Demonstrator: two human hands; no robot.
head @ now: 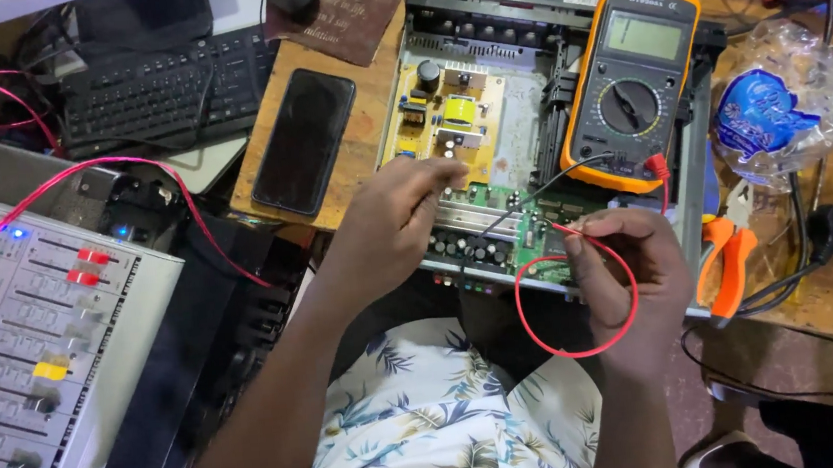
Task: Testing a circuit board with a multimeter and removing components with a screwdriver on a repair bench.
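Note:
An opened electronic device lies on the wooden bench with a yellow circuit board and a green board exposed. An orange multimeter rests across its right side. My left hand is pinched on the black test probe, whose tip rests on the green board. My right hand holds the red test probe against the same board. Its red lead loops down below the hand.
A black phone lies left of the device. A black keyboard sits at the back left, and a grey audio mixer with a red cable at the left. Orange-handled pliers and a plastic bag lie right.

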